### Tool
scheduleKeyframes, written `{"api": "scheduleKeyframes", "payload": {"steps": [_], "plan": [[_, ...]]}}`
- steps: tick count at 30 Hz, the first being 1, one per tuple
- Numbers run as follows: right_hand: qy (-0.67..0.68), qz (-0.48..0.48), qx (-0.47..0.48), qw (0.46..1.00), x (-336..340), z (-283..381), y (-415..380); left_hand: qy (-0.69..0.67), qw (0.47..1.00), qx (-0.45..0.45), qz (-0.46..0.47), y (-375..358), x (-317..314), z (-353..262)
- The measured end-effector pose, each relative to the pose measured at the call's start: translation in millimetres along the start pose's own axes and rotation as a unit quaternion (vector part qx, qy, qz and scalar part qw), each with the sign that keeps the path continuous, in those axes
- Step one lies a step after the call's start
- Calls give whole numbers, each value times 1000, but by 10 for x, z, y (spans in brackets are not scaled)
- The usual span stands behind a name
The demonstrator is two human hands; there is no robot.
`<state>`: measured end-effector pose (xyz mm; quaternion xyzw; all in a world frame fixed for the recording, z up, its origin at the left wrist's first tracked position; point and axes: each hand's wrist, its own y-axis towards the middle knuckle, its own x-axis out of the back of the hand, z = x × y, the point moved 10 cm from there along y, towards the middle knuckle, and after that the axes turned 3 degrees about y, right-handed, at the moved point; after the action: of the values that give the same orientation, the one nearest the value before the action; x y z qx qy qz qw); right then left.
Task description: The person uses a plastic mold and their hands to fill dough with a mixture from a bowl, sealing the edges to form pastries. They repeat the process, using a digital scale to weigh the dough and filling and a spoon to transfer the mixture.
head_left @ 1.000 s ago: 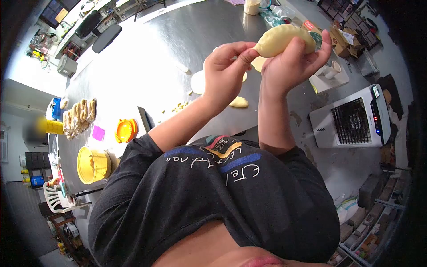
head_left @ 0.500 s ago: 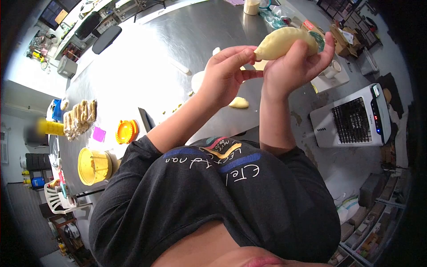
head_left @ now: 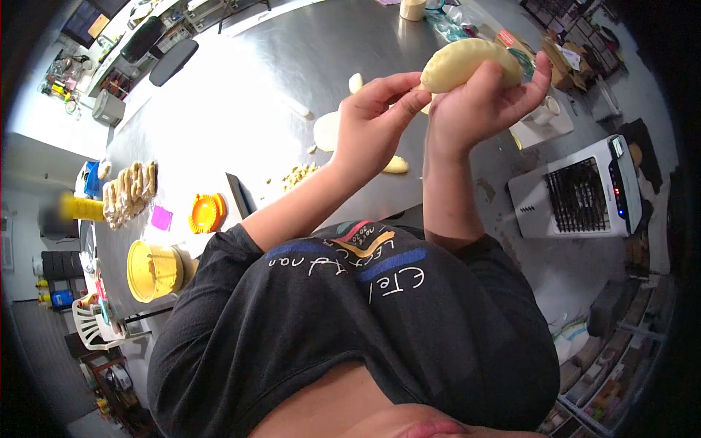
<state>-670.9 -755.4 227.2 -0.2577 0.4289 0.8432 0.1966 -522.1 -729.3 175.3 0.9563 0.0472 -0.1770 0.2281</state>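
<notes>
In my right hand (head_left: 475, 109) lies a pale half-moon piece of dough (head_left: 464, 64), with the thumb on its near side and the outer fingers raised beside it. My left hand (head_left: 376, 113) pinches the left tip of this dough between thumb and fingers. Below the hands, a smaller filled dough piece (head_left: 396, 165) rests on the metal table (head_left: 248, 102), partly hidden by my left wrist. A flat round of dough (head_left: 326, 131) lies left of my left hand, near small pale-green bits (head_left: 299, 175).
An orange mould (head_left: 207, 212), a purple scraper (head_left: 161, 218), bagged brown items (head_left: 131, 192) and a yellow tub (head_left: 153, 271) are at the left. A white rolling pin (head_left: 294, 106) lies farther back. A white air cooler (head_left: 577, 193) stands on the floor at the right.
My left hand has turned slightly, its thumb and fingers now closer together at the dough's tip. The dough has shifted slightly up, and more of the small bits shows beside my left forearm.
</notes>
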Motion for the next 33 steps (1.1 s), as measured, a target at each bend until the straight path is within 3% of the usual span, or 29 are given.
{"api": "scheduleKeyframes", "payload": {"steps": [2, 5, 9, 18, 20, 21, 23, 27, 33], "plan": [[0, 3, 3, 1000, -6, -10, -3, 105, 994, 18, -1, 32, 40, 9], [-8, 8, 6, 1000, -12, -3, -12, 154, 987, -38, -23, 64, 71, -41], [-3, 19, 3, 1000, -33, 7, -25, 158, 986, -30, -40, 52, 124, -38], [-5, 51, 20, 998, -63, -12, -36, -82, 994, 62, -19, 40, 121, 187], [-2, 56, 15, 998, -70, -14, -45, -246, 953, 179, 1, -8, 20, 359], [3, 61, 10, 998, -81, -21, -52, -246, 953, 179, 0, 1, 39, 355], [-3, 70, 18, 997, -105, -14, -69, -344, 903, 255, 19, -42, -46, 461], [23, 79, 23, 996, -135, -55, -102, -336, 909, 246, 16, -46, -31, 437], [11, 52, 28, 998, -89, -32, -70, -133, 982, 128, -28, -64, 112, 276]]}}
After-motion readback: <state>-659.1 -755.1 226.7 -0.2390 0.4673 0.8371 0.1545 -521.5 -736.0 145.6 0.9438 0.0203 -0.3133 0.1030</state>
